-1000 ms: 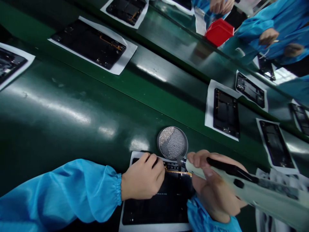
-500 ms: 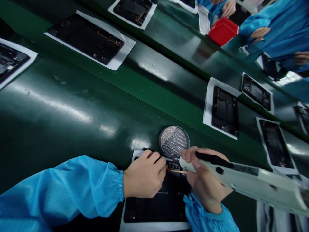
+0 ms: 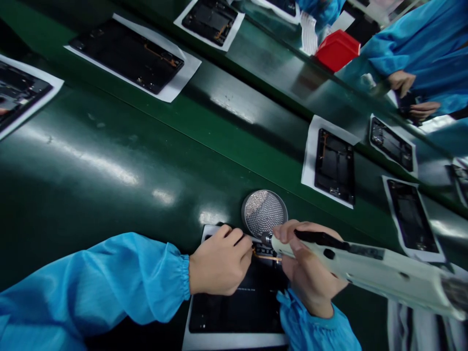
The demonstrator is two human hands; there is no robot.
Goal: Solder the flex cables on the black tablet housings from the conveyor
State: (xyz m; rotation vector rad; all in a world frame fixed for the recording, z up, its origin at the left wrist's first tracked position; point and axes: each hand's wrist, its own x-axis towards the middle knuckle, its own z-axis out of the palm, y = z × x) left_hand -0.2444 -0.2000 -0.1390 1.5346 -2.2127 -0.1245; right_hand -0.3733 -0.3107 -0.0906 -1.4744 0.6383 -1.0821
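An electric screwdriver (image 3: pixel 380 270), pale with a black lever, lies in my right hand (image 3: pixel 310 265), whose fingers wrap its front end. Its tip points left, over the top edge of a black tablet shell (image 3: pixel 237 309) on a white sheet (image 3: pixel 234 341). My left hand (image 3: pixel 223 263) rests on the shell's upper left part, fingers curled and closed; what they hold, if anything, is hidden. Between the hands an orange flex cable (image 3: pixel 266 257) shows. Just beyond stands a round dish (image 3: pixel 265 213) with a perforated plate, small bright screws gathered at its left.
Several tablet shells on white sheets, such as one far left (image 3: pixel 131 56) and one at right (image 3: pixel 334 165), lie on the green surface beyond. Across it, a red bin (image 3: pixel 338 50) stands near a co-worker in blue (image 3: pixel 431 53). Striped cloth (image 3: pixel 420 326) hangs lower right.
My hands and the screwdriver have barely moved. Some shells beyond have shifted slightly in view. The co-worker's hands at the upper right have come together over a dark object.
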